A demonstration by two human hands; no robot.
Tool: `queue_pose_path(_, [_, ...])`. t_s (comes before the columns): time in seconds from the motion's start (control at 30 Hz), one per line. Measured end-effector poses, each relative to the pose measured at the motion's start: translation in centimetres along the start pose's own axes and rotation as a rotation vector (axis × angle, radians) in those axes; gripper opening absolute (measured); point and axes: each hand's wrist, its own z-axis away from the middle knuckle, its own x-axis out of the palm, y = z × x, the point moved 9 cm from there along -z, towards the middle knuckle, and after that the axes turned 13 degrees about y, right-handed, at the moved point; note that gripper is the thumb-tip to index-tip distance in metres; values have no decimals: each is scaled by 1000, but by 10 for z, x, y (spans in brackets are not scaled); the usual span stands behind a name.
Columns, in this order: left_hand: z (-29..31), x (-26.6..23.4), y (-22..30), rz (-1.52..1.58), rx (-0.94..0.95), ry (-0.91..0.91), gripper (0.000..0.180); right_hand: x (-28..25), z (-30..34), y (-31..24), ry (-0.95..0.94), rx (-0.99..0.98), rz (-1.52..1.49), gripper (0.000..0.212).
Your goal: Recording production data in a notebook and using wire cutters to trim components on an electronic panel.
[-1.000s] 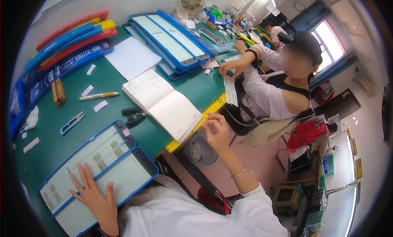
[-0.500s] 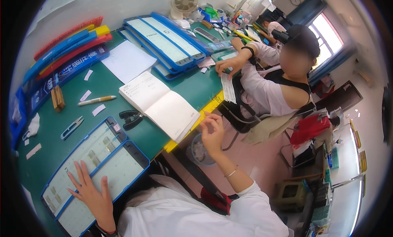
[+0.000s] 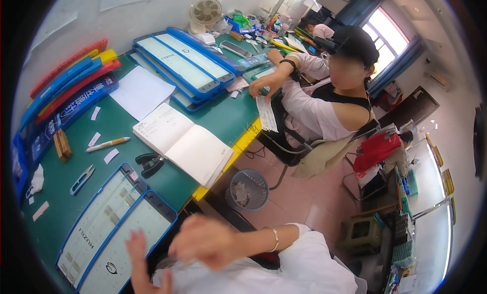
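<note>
While the left hand (image 3: 139, 261) sits at the lower edge with fingers spread apart, touching the near corner of the blue-framed white tray (image 3: 122, 243) on the green table (image 3: 122, 126), the right hand (image 3: 203, 240) is raised and blurred just right of it, holding nothing; can't tell if its fingers are together. Beyond the fingers: black clip (image 3: 149, 163), open notebook (image 3: 182, 144), pen (image 3: 107, 144). Mesh waste bin (image 3: 247, 189) on the floor, beyond the right hand. A co-worker's hand (image 3: 264, 83) far off holds a paper strip (image 3: 266, 113).
</note>
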Motion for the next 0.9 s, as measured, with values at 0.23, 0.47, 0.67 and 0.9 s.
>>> queue_pose_path(0.23, [49,9,18,900,-329,-674,38,56,-54,-42,-373,212,-565,37])
queue_pose_path(0.47, [29,-85,-4,1100,-351,299,16,36,-112,0,165,532,-975,10])
queue_pose_path(0.67, [53,-154,-55,869,-508,856,27,15,-127,37,418,487,-947,17])
queue_pose_path(0.9, [58,-183,-59,206,-544,1129,35,30,-148,77,506,596,-877,14])
